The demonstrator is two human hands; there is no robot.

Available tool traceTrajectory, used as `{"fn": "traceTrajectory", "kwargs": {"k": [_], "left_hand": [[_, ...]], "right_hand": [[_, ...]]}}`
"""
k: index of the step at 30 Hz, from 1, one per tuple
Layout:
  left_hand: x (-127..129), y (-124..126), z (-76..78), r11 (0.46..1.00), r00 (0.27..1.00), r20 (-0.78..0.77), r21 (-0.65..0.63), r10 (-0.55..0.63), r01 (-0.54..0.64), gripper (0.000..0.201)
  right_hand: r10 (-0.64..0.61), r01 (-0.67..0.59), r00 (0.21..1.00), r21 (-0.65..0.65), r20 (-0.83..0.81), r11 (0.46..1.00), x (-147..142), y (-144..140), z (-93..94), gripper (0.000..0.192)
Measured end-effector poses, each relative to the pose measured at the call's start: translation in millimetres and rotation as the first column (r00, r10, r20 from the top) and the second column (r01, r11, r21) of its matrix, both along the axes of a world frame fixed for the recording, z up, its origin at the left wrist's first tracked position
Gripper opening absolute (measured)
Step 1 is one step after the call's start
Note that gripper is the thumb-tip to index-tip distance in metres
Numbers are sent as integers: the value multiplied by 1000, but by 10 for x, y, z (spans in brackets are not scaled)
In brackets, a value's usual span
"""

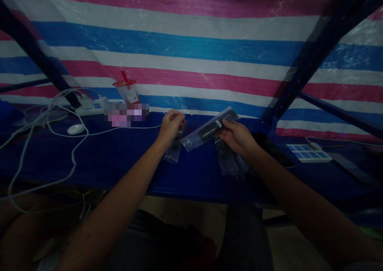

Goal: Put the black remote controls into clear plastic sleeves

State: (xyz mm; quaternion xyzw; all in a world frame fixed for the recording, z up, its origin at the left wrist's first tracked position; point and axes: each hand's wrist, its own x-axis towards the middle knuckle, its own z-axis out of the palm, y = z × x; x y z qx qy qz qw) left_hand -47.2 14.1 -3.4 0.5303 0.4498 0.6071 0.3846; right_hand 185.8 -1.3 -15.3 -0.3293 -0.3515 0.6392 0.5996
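In the head view my right hand (237,137) grips a dark remote control in a clear plastic bag (211,128), tilted above the blue table with its bag end pointing left. A small white label shows on its dark back. My left hand (172,124) is to the left of it, fingers curled in; what they hold, if anything, is hidden. Just below that hand lies another clear bag (172,153) with something dark in it. Under my right hand are several bagged remote controls (226,157), with rows of buttons showing on one.
White cables (48,115) loop over the table's left side, near a power strip (89,108) and a white mouse (76,129). A plastic cup with a red straw (128,91) stands behind. On the right are a dark flat panel (273,149) and a white-blue power strip (308,153).
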Motion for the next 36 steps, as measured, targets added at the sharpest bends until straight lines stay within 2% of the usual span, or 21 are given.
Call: {"fn": "traceTrajectory", "kwargs": {"k": [3, 6, 8, 10, 13, 15, 16, 19, 22, 24, 26, 29, 33, 36], "left_hand": [[89, -48, -45, 970, 965, -106, 0, -241, 242, 17], [157, -100, -98, 901, 893, -124, -80, -433, 426, 40], [173, -116, -125, 880, 870, -132, -107, -474, 463, 53], [168, -116, -136, 880, 866, -155, -103, -475, 464, 59], [139, -96, -133, 921, 888, -250, -45, -386, 388, 53], [117, -78, -137, 959, 878, -412, 29, -244, 281, 40], [108, -69, -144, 971, 845, -511, 75, -158, 227, 34], [95, -48, -185, 975, 670, -740, 184, 54, 124, 25], [104, -40, -236, 978, 562, -822, 182, 96, 99, 29], [116, -39, -265, 983, 509, -857, 152, 80, 101, 29], [124, -36, -288, 986, 441, -892, 148, 99, 77, 28], [119, -31, -321, 987, 373, -915, 158, 154, -22, 27], [100, -33, -352, 989, 389, -912, 100, 134, -106, 31], [94, -40, -356, 989, 404, -907, 69, 117, -132, 35]], "right_hand": [[134, -136, 989, 35, 63, 990, -43, -65, 16, 18], [219, -229, 968, 79, 123, 970, -93, -134, 32, 23], [229, -249, 958, 106, 172, 963, -124, -162, 29, 25], [187, -218, 955, 120, 231, 969, -140, -158, 11, 28], [-21, -36, 934, 151, 356, 988, -112, -95, -33, 39], [-202, 92, 851, 241, 485, 966, -59, -39, -54, 42], [-277, 123, 781, 297, 560, 947, -28, -16, -59, 39], [-409, 97, 491, 419, 769, 903, 57, 17, -58, 26], [-433, -2, 191, 442, 881, 897, 96, 5, -64, 24], [-419, -54, 58, 422, 906, 905, 101, -12, -83, 26], [-400, -82, -15, 397, 916, 914, 98, -31, -107, 28], [-396, -115, -51, 389, 917, 914, 93, -55, -133, 26], [-411, -170, -98, 392, 906, 904, 70, -86, -133, 21], [-416, -209, -142, 383, 898, 900, 33, -114, -120, 25]]}}
